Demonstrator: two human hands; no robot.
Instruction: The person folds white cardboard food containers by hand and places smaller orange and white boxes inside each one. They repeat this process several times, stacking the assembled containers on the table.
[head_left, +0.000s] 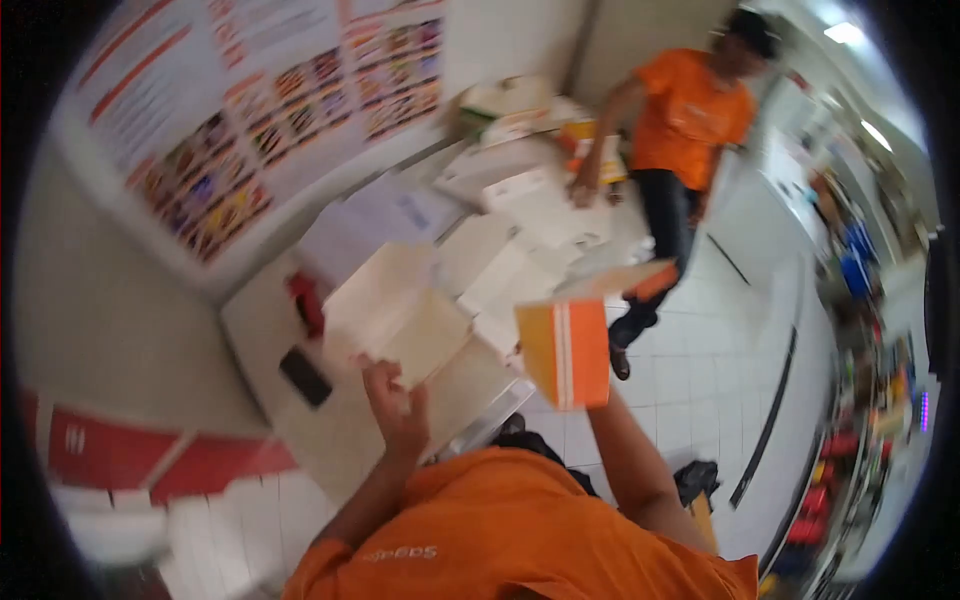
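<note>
Head view: a cream folded carton sheet (400,315) is pinched at its near corner by the left hand (398,405). An orange box (565,352) is held up to its right; the right hand's grip is hidden behind it. Beyond, flat cartons (520,215) are touched by a co-worker's hand (582,188).

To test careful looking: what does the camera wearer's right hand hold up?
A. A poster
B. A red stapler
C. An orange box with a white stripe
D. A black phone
C: the right hand, largely hidden behind it, lifts the orange box with a white stripe above the floor.
</note>
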